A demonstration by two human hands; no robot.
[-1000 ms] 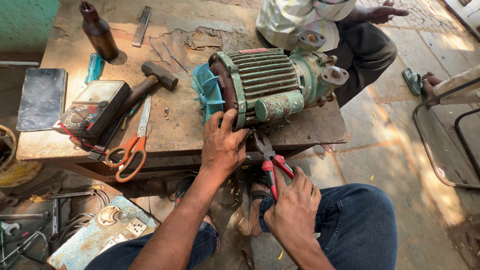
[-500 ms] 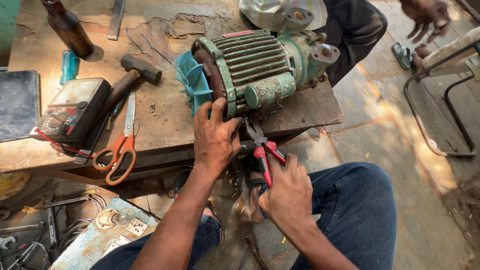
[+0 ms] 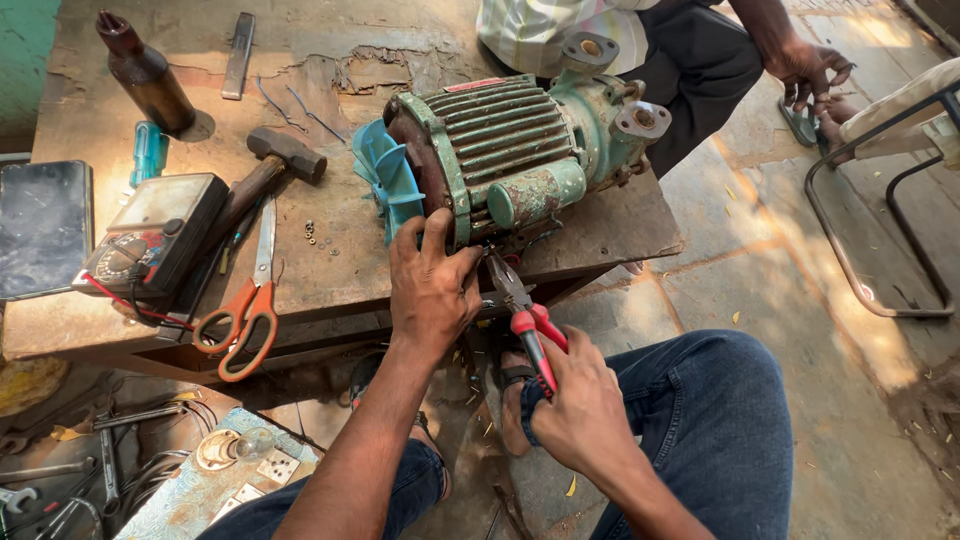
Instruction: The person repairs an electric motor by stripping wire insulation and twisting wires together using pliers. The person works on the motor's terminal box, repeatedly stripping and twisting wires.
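A green finned electric motor [image 3: 520, 150] with a blue fan [image 3: 385, 185] lies on a worn wooden workbench [image 3: 330, 60]. My left hand [image 3: 432, 285] presses against the motor's near side, just below its rusty end ring. My right hand [image 3: 575, 405] grips red-handled pliers [image 3: 525, 315], whose jaws point up at the motor's underside beside the left hand's fingers.
A hammer [image 3: 262, 175], orange-handled scissors [image 3: 248, 300], a multimeter [image 3: 150, 235], a dark bottle [image 3: 148, 75] and a blue screwdriver [image 3: 147, 152] lie on the bench's left. Another person [image 3: 700, 50] sits behind the motor. A metal chair frame [image 3: 885, 215] stands at right. Tools litter the floor [image 3: 110, 450].
The view has shifted a little. The other person's hand dropped toward their foot at the right. My hands stay at the motor with the pliers.
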